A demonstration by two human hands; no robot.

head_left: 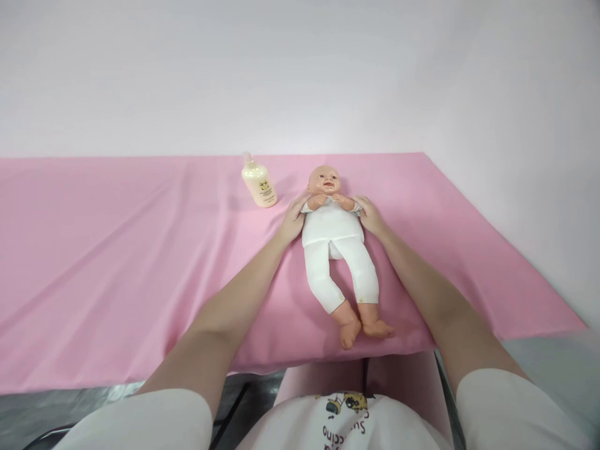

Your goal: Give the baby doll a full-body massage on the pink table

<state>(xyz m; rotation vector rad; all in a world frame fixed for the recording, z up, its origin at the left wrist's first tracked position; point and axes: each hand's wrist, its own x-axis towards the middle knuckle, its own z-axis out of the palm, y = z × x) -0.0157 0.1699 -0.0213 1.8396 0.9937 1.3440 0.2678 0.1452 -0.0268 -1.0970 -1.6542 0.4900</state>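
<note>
- Your left hand [291, 220] and right hand [370, 215] rest loosely open against the doll [334, 234], seemingly unclamped.
- Its feet near the worktop [117, 262] front edge; bottle [259, 183] stands just left.

The label on the lotion bottle [259, 185] at ten o'clock of the doll [335, 240] is too small to read. The shirt print [344, 415] is cut off by the bottom edge.
</note>
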